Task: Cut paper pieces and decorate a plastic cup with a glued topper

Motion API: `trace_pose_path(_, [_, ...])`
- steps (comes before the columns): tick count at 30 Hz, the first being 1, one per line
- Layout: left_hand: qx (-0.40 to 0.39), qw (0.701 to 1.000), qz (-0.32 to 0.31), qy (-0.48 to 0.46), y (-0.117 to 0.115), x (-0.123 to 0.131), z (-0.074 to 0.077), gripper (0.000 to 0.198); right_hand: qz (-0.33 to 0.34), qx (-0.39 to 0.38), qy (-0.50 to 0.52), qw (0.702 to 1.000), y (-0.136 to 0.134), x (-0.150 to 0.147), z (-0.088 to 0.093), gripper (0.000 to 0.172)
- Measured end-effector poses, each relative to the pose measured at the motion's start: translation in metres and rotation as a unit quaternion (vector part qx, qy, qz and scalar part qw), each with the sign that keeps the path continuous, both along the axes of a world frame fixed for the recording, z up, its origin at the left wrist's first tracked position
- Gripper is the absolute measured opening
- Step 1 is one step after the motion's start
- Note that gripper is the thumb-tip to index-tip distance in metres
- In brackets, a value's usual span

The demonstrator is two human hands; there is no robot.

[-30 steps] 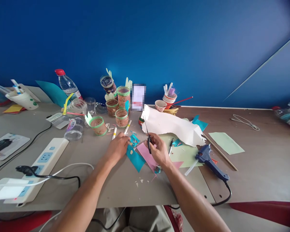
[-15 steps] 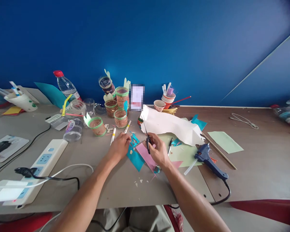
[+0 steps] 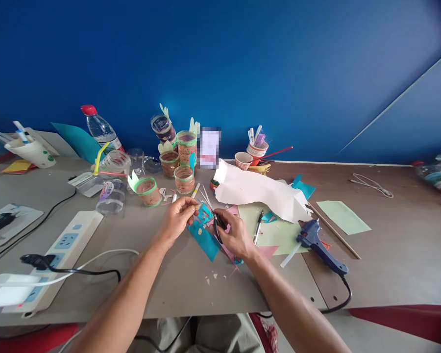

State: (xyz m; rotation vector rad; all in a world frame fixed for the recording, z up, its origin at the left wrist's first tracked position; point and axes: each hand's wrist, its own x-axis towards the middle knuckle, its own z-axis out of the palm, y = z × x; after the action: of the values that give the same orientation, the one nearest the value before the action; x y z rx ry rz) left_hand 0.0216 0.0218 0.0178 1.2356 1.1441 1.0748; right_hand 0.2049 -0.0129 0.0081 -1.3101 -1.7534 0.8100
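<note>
My right hand [image 3: 235, 232] grips a pair of scissors [image 3: 216, 223] by its black handles, the blades parted slightly and pointing up and away. To its left, my left hand [image 3: 179, 218] is closed in a pinch, thumb against forefinger, on something tiny and pale that is too small to name. Beneath and between the hands lie a teal paper sheet [image 3: 205, 241], curled teal paper scraps [image 3: 205, 214] and pink paper [image 3: 233, 211]. Just beyond the left hand lies a marker [image 3: 196, 190]; a black pen [image 3: 258, 227] is right of the scissors.
Several decorated cups, one a green-rimmed cup [image 3: 149, 191], stand at the back left. A torn white sheet [image 3: 259, 192] lies on the right, near a blue glue gun [image 3: 318, 244] and a wooden stick [image 3: 336, 233]. A power strip [image 3: 64, 252] with cables occupies the left.
My left hand has risen from the table and turned, its pinched fingertips now toward the scissors. My right hand has shifted slightly down and left, and the scissor blades have spread.
</note>
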Motion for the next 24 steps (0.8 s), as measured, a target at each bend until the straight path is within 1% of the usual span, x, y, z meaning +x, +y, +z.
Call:
trace_pose_path(3, [0.009, 1.0, 0.02, 0.012, -0.0001, 0.0019, -0.0003, 0.024, 0.009, 0.0, -0.028, 1.0, -0.0014, -0.0023, 0.001, 0.027])
trace_pose_path(6, [0.018, 0.999, 0.037, 0.004, 0.0011, 0.003, -0.0042, 0.03, 0.014, -0.007, -0.042, 0.999, -0.0029, -0.0044, 0.0005, 0.028])
trace_pose_path(10, [0.037, 0.999, 0.036, 0.014, 0.0021, 0.003, -0.0083, 0.033, 0.015, -0.015, -0.047, 0.999, -0.0039, -0.0056, -0.0014, 0.031])
trace_pose_path(17, [0.035, 0.998, 0.039, 0.047, -0.0005, 0.0057, -0.003, 0.035, 0.027, -0.007, -0.062, 0.998, -0.0038, -0.0062, -0.0042, 0.035])
trace_pose_path(24, [0.053, 0.995, 0.029, 0.075, -0.0031, 0.0051, 0.0016, 0.035, 0.024, -0.014, -0.06, 0.998, -0.0038, -0.0063, -0.004, 0.032])
